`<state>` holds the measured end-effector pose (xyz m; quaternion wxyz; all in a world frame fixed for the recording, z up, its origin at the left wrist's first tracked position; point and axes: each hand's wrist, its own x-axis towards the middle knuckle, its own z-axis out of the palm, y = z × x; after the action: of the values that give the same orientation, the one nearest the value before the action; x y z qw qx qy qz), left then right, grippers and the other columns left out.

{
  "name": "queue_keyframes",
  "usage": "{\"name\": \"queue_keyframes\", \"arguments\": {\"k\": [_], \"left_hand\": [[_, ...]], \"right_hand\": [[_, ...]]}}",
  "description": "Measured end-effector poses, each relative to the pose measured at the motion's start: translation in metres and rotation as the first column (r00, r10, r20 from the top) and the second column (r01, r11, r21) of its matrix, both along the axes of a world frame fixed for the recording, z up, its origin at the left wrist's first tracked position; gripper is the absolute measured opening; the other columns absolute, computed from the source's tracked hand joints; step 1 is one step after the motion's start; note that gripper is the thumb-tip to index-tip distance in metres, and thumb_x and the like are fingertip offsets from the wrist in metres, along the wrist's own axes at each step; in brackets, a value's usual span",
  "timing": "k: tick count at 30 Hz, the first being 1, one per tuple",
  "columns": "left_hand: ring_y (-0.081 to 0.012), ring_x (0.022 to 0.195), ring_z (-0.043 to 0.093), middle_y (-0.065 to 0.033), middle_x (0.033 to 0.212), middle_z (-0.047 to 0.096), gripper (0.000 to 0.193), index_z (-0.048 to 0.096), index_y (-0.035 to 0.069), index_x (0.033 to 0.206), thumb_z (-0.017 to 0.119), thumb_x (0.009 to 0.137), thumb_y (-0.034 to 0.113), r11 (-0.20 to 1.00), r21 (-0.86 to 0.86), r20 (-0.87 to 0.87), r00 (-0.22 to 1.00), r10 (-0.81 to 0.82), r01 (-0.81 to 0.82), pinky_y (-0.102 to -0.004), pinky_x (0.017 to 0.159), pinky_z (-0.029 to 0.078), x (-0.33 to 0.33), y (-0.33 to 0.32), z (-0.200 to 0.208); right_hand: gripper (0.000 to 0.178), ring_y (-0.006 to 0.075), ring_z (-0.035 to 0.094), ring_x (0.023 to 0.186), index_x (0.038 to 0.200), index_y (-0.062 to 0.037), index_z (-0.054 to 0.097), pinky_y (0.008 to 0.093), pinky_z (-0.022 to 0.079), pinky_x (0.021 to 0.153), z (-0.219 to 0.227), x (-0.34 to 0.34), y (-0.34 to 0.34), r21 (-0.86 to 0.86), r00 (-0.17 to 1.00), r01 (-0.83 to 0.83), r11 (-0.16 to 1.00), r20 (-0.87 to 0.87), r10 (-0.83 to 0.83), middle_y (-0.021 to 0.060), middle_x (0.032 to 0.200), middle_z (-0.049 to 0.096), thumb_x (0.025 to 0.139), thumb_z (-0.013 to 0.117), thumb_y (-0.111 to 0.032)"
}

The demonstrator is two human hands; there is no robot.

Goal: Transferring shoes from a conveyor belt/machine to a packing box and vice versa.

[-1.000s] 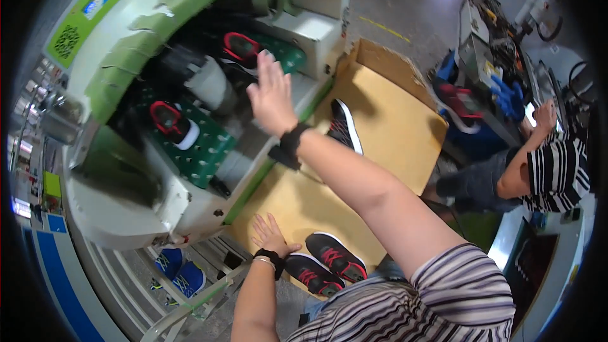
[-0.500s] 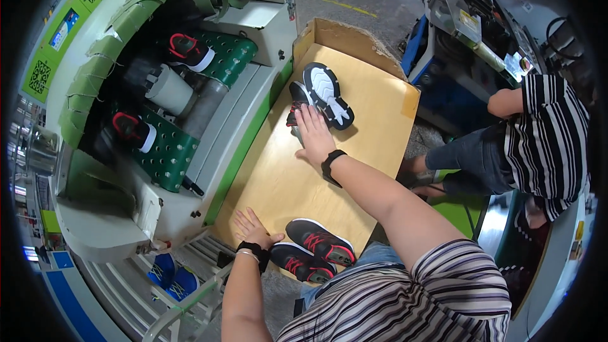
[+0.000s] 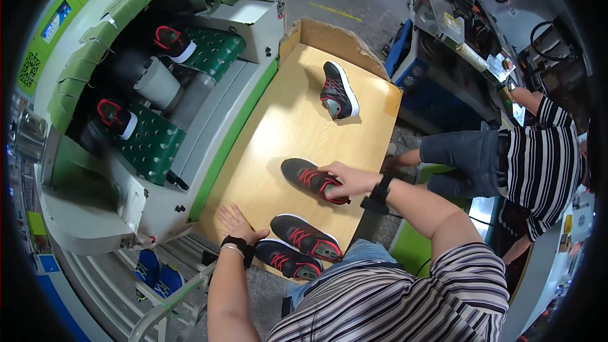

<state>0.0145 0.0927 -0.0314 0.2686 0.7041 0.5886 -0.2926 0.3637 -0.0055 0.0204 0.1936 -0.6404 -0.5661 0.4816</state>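
Note:
My right hand (image 3: 349, 180) grips the heel opening of a dark grey sneaker (image 3: 305, 175) with red laces, over the middle of a wooden tabletop (image 3: 253, 152). Fingers spread, my left hand (image 3: 237, 223) lies flat on the tabletop's near left part and holds nothing. Close beside it, a pair of matching sneakers sits side by side at the near edge: one sneaker (image 3: 303, 234) and its mate (image 3: 286, 257). Toward the far end stands another sneaker (image 3: 338, 90), its white sole edge facing right.
On the left, a white machine (image 3: 95, 215) holds two red-lined shoes, one shoe (image 3: 174, 44) on a green perforated plate (image 3: 215, 54), the other shoe (image 3: 116, 118) lower down. Blue shoes (image 3: 158, 278) rest on a rack below. A co-worker (image 3: 538, 158) stands at right beside machinery (image 3: 437, 44).
My right hand has come nearer from the far shoes, bringing one sneaker to the middle. The far sneaker, earlier sole up, now shows its upper. My left hand stays flat.

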Motion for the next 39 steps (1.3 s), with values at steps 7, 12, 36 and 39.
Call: {"name": "queue_keyframes", "arguments": {"k": [7, 12, 36, 39], "left_hand": [[-0.0499, 0.145, -0.011, -0.0308, 0.155, -0.022, 0.148, -0.018, 0.003, 0.151, 0.085, 0.060, 0.058, 0.998, -0.059, -0.017, 1.000, -0.007, 0.006, -0.0646, 0.112, 0.014, 0.011, 0.005, 0.004], [-0.0481, 0.144, -0.018, -0.0296, 0.153, -0.027, 0.146, -0.021, 0.004, 0.150, 0.085, 0.063, 0.056, 0.998, -0.060, 0.029, 1.000, 0.000, 0.001, -0.0663, 0.112, 0.011, 0.023, 0.005, 0.005], [-0.0338, 0.142, 0.029, -0.0234, 0.158, 0.016, 0.083, 0.017, 0.009, 0.155, 0.061, 0.093, 0.042, 0.993, -0.009, 0.744, 0.664, -0.072, 0.116, -0.0442, 0.114, 0.031, 0.006, -0.016, 0.008], [-0.0456, 0.142, 0.024, -0.0298, 0.156, 0.014, 0.070, 0.030, 0.006, 0.151, 0.058, 0.095, 0.036, 0.830, 0.510, 0.723, 0.409, -0.556, 0.227, -0.0464, 0.115, 0.026, -0.006, -0.077, 0.035]], "right_hand": [[0.104, 0.0412, 0.025, 0.141, 0.143, 0.0055, 0.029, 0.0560, 0.028, 0.110, -0.032, 0.073, 0.135, 0.396, 0.517, 0.062, 0.916, 0.772, -0.369, 0.0251, 0.151, 0.029, 0.071, 0.078, -0.051], [0.095, 0.0369, 0.046, 0.130, 0.145, -0.0020, 0.034, 0.0438, 0.035, 0.109, -0.063, 0.183, 0.123, 0.688, 0.525, 0.394, 0.609, 0.375, -0.764, 0.0234, 0.142, 0.046, 0.068, 0.083, -0.028], [0.063, 0.0166, 0.061, 0.099, 0.141, -0.0063, 0.041, 0.0313, 0.054, 0.080, -0.039, -0.093, -0.162, 0.451, 0.637, 0.755, 0.476, -0.334, -0.695, 0.0100, 0.123, 0.060, 0.086, 0.070, -0.013], [0.061, 0.0339, 0.050, 0.125, 0.140, 0.0012, 0.042, 0.0412, 0.039, 0.108, -0.079, -0.168, -0.220, 0.577, 0.247, 0.808, 0.121, -0.146, -0.958, 0.0217, 0.134, 0.051, 0.091, 0.062, -0.030]]}}
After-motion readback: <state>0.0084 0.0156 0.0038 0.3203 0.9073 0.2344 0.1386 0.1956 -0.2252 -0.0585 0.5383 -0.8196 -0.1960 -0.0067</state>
